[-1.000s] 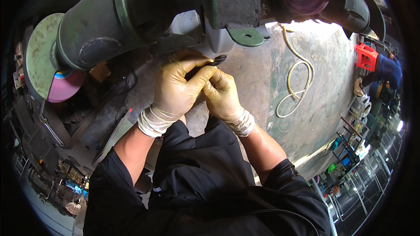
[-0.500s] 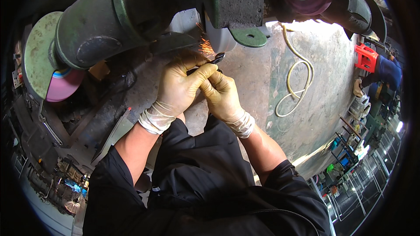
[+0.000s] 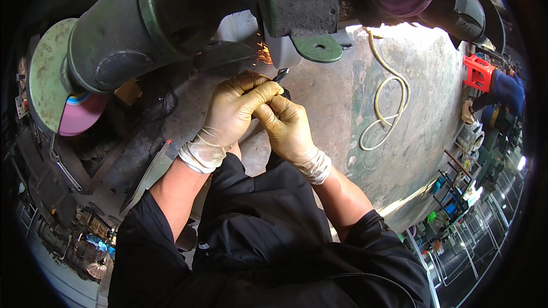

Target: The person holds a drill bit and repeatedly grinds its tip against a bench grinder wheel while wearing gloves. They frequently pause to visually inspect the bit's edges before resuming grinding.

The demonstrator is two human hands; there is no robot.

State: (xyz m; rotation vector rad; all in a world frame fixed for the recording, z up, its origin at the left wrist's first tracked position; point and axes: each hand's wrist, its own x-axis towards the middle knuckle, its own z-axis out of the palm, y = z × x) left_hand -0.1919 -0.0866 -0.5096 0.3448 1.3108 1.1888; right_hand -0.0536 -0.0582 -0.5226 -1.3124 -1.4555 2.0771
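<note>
Beneath the green grinder (image 3: 171,17), a small dark tool (image 3: 280,75) is being pinched by left hand (image 3: 234,111) and right hand (image 3: 285,125), both grips pressed together on it; sparks (image 3: 264,54) are being thrown.

A stained concrete floor (image 3: 337,114) carries a loose coil of pale cord (image 3: 385,108).

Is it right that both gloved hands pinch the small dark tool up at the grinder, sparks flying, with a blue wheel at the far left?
Not quite: the wheel at the far left is pink, not blue, as the head view shows. The rest stands: the left hand and right hand, both gloved, pinch the small dark tool at the grinder, with sparks flying.
</note>
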